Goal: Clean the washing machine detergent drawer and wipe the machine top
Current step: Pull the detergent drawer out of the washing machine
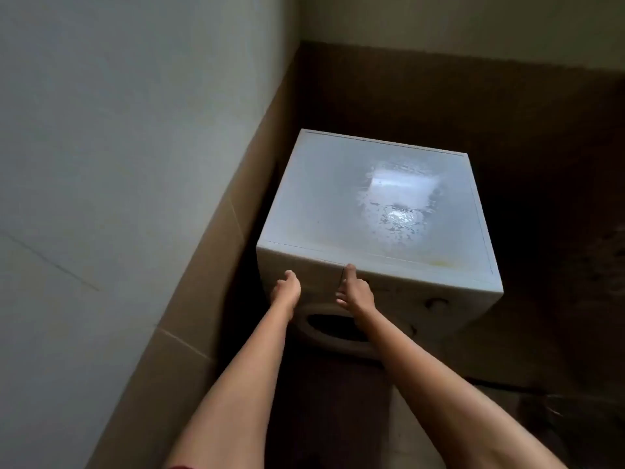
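Bare forearms [257,367] reach forward. Fingers of the left hand [286,290] curl against the detergent drawer [316,277]; a grip I cannot tell. Right hand [355,294] has fingers apart, thumb upright at the seam. Drawer sits closed, upper left of the washing machine [338,198] front.

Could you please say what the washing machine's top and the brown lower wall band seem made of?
Machine top: smooth glossy white, probably plastic or coated panel; it mirrors a light patch. Brown wall band: likely matte ceramic tile, given its straight joint lines.
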The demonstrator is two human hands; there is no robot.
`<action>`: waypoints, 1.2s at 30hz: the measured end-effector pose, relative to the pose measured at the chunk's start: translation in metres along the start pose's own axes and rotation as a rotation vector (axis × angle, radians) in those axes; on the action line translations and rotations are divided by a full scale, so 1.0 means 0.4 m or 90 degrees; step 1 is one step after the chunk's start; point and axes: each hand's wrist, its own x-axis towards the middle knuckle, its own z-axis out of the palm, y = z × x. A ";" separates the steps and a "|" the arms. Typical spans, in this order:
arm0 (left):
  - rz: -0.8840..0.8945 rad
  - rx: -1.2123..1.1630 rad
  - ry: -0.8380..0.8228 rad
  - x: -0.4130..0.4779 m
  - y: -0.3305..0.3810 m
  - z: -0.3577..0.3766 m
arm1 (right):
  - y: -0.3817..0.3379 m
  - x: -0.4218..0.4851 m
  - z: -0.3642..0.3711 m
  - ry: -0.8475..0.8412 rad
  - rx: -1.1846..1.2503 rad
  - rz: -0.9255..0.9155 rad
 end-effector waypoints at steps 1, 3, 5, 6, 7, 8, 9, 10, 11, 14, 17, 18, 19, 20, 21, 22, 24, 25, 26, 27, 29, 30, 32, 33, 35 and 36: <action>-0.026 -0.053 -0.017 0.024 0.000 0.003 | 0.004 0.021 0.018 -0.007 0.099 0.031; -0.059 -0.175 -0.068 0.060 0.003 0.010 | 0.010 0.057 0.043 -0.033 0.230 0.109; -0.077 -0.257 -0.101 0.095 0.006 0.015 | 0.011 0.087 0.071 -0.052 0.325 0.158; -0.088 -0.284 -0.110 0.107 0.009 0.014 | 0.008 0.095 0.085 -0.054 0.368 0.175; -0.098 -0.304 -0.114 0.125 0.008 0.014 | 0.006 0.106 0.098 -0.054 0.408 0.191; -0.106 -0.330 -0.119 0.135 0.010 0.013 | -0.001 0.112 0.109 -0.047 0.445 0.202; -0.113 -0.348 -0.121 0.151 0.009 0.012 | -0.005 0.118 0.122 -0.051 0.470 0.212; -0.121 -0.370 -0.124 0.165 0.009 0.012 | -0.007 0.123 0.135 -0.053 0.493 0.220; -0.126 -0.388 -0.124 0.177 0.009 0.012 | -0.008 0.128 0.146 -0.055 0.509 0.224; -0.128 -0.433 -0.125 0.204 0.011 0.017 | -0.006 0.143 0.172 -0.043 0.558 0.245; -0.130 -0.470 -0.112 0.227 0.019 0.024 | -0.009 0.161 0.185 -0.022 0.607 0.278; -0.128 -0.480 -0.110 0.234 0.022 0.027 | -0.009 0.165 0.188 -0.016 0.623 0.289; -0.126 -0.491 -0.110 0.242 0.025 0.030 | -0.008 0.170 0.193 -0.014 0.641 0.299; -0.125 -0.500 -0.108 0.248 0.028 0.032 | -0.008 0.173 0.197 -0.017 0.658 0.307; -0.127 -0.507 -0.110 0.254 0.030 0.034 | -0.008 0.176 0.200 -0.025 0.671 0.314; -0.131 -0.508 -0.112 0.259 0.032 0.037 | -0.009 0.179 0.203 -0.032 0.676 0.318; -0.141 -0.489 -0.112 0.266 0.036 0.040 | -0.013 0.182 0.203 -0.044 0.690 0.319; -0.144 -0.480 -0.106 0.270 0.038 0.040 | -0.013 0.185 0.204 -0.049 0.701 0.317; -0.147 -0.475 -0.098 0.275 0.039 0.041 | -0.012 0.187 0.205 -0.050 0.711 0.315; -0.148 -0.477 -0.094 0.279 0.040 0.042 | -0.010 0.190 0.206 -0.054 0.718 0.311; -0.146 -0.497 -0.090 0.285 0.041 0.046 | -0.007 0.192 0.213 -0.056 0.727 0.301; -0.142 -0.510 -0.087 0.287 0.041 0.048 | -0.005 0.192 0.218 -0.051 0.729 0.294; -0.130 -0.525 -0.092 0.287 0.037 0.051 | -0.006 0.191 0.227 -0.025 0.726 0.277; -0.124 -0.526 -0.096 0.286 0.034 0.052 | -0.007 0.190 0.232 -0.006 0.721 0.266; -0.114 -0.530 -0.100 0.284 0.027 0.054 | -0.007 0.187 0.241 0.034 0.701 0.246; -0.113 -0.532 -0.100 0.284 0.024 0.055 | -0.004 0.186 0.246 0.050 0.692 0.239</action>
